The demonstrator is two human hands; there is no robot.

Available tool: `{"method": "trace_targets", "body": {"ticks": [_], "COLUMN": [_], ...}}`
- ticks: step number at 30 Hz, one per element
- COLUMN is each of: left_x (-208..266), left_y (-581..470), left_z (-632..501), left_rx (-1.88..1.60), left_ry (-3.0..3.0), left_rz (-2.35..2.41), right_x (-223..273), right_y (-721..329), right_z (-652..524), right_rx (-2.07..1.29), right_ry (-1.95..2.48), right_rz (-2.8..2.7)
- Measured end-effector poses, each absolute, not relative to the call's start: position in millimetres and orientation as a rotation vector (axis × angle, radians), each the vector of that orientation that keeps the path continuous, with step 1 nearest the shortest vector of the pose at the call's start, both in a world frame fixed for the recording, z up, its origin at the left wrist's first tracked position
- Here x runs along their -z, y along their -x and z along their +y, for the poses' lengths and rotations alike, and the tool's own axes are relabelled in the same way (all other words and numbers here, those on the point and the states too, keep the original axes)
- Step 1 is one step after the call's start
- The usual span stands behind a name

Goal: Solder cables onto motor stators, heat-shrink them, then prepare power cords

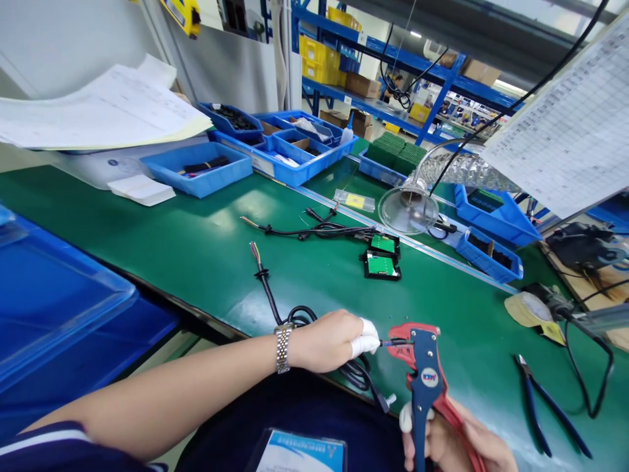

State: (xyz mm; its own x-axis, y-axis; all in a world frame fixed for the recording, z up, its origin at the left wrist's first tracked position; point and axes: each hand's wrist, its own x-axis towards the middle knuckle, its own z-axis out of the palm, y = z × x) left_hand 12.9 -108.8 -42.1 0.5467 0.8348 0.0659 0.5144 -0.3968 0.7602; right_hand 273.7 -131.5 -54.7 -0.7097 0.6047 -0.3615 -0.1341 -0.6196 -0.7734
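My left hand, with white covers on its fingertips, pinches the end of a black cable. Thin wires at that end reach into the jaws of a red and blue wire stripper. Around the tool's handles, my right hand is closed at the lower right. Coils of the cable lie beneath my left hand, and a plug hangs at the table edge. Beyond my left wrist lies another cable end with coloured wires bared.
Two black cases with green circuit boards lie mid-table beside more black cables. Diagonal cutters and a tape roll are on the right. Blue parts bins and a funnel-shaped extraction hood stand further back.
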Motion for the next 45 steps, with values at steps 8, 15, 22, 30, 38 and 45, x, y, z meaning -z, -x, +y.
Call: {"method": "trace_targets", "body": {"ticks": [8, 15, 22, 30, 38, 45], "left_x": [45, 54, 65, 68, 77, 84], "left_y": [-5, -7, -15, -22, -24, -21], "left_z": [-113, -116, -115, -116, -116, -117], "left_rx": [-0.520, -0.547, -0.614, -0.660, -0.797, -0.906], "left_ry": [-2.002, -1.956, -1.994, -1.977, -1.909, -1.858], "left_rz": [1.122, 1.069, 1.039, 1.047, 1.138, 1.158], "right_x": [66, 107, 89, 86, 51, 73], "right_y": [-336, -371, -378, -380, -365, -372], "right_z": [-75, -35, -46, -44, -50, -24], "right_rx": [-0.931, 0.245, -0.239, -0.125, -0.390, -0.036], "right_ry": [1.765, 1.853, 1.741, 1.713, 1.762, 1.826], "right_rz": [-1.961, -2.447, -2.234, -2.252, -2.267, -2.319]}}
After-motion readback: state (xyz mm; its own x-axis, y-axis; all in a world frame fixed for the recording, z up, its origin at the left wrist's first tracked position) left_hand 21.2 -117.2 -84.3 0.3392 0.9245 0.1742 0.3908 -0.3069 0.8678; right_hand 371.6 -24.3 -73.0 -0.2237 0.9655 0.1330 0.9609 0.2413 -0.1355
